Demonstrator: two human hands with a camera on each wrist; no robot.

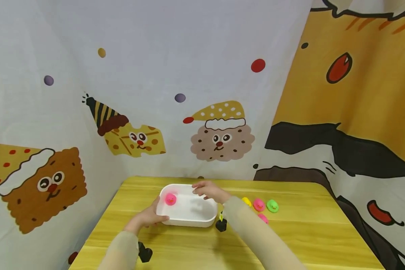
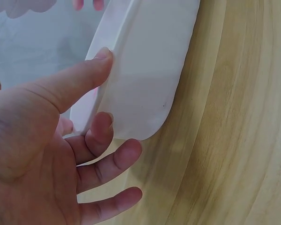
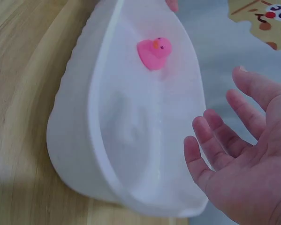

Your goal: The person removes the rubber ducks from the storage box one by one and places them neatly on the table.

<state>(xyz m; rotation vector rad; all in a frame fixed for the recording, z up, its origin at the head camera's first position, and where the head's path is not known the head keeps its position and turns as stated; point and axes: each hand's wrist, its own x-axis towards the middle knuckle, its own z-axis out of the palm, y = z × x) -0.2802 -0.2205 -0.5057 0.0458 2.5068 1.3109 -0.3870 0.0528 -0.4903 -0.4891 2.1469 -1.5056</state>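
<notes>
A white plastic tub (image 1: 192,210) stands on the wooden table, with one pink rubber duck (image 1: 170,199) inside near its left end. My left hand (image 1: 149,215) holds the tub's left end, the thumb (image 2: 91,75) on the rim and other fingers curled by the outer wall. Over the tub's right far side hovers my right hand (image 1: 212,190), its fingers loosely spread and nothing between them. In the right wrist view, the pink duck lies at the far end of the tub, away from that hand (image 3: 248,154).
Right of the tub, beside my right forearm, are a yellow duck (image 1: 246,201), a pink duck (image 1: 258,204), a green duck (image 1: 272,206) and another pink duck (image 1: 263,218), partly hidden by the sleeve. A cartoon-printed cloth (image 1: 148,67) hangs behind the table (image 1: 300,232).
</notes>
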